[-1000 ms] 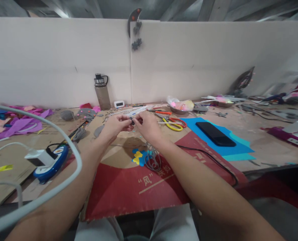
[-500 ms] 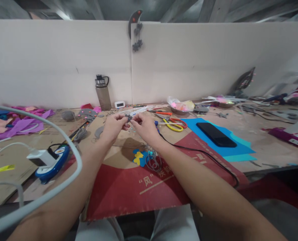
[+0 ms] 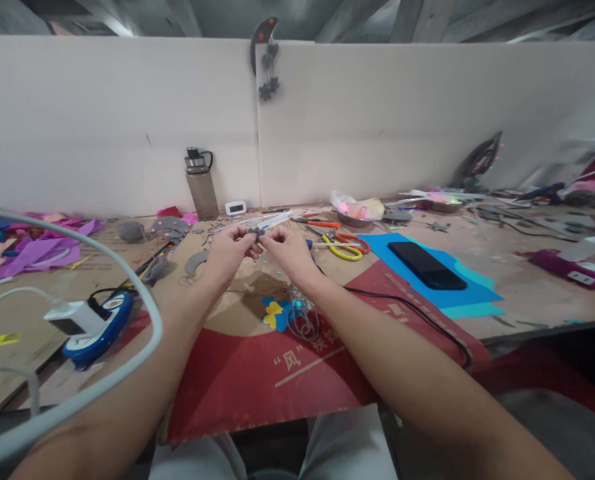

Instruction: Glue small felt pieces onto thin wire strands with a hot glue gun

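Above the cardboard, my left hand and my right hand meet fingertip to fingertip. Both are closed in a pinch on a small dark grey felt piece, its exact shape too small to make out. Below them lie yellow paper shapes and blue paper shapes, beside a coil of thin clear wire. Scissors with yellow and red handles rest just right of my right hand. A grey felt crescent lies left of my left wrist.
A bottle and a small white digital clock stand at the partition. To the right, a black phone lies on blue sheets. A white cable loops across the left, near a blue power strip.
The view has shifted slightly, so most things appear a little further left. Both hands keep their pinch on the grey felt piece, with only small finger movement.
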Available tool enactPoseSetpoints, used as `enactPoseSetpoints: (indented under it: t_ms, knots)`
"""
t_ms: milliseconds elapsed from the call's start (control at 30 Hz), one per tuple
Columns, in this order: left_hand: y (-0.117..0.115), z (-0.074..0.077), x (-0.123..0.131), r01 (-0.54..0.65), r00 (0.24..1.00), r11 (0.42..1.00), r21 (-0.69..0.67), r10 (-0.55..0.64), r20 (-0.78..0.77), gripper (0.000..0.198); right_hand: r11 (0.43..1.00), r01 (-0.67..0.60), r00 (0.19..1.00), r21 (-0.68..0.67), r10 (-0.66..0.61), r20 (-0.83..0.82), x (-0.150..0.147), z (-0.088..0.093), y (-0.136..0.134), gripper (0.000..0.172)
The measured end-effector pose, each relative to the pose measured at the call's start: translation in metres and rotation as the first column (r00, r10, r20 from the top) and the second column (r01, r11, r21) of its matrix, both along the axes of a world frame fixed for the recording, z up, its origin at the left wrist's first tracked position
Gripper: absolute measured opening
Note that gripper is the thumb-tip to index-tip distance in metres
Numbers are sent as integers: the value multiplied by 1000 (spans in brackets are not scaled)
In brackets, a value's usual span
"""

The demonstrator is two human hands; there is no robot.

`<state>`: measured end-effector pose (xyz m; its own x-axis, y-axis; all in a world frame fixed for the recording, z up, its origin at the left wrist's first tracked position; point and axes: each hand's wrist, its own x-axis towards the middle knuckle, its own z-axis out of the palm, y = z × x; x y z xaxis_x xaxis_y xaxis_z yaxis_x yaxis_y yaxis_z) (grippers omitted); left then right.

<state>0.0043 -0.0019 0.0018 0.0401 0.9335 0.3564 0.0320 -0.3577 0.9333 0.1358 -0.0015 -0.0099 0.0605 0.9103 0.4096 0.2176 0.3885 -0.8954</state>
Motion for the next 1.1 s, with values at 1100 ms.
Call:
enactPoseSetpoints:
  t_ms: [1100]
  knots:
    - [-8, 16, -11, -41, 953, 997, -62, 21, -303, 7, 985, -173, 961, -11, 172, 215, 12, 15, -7, 17]
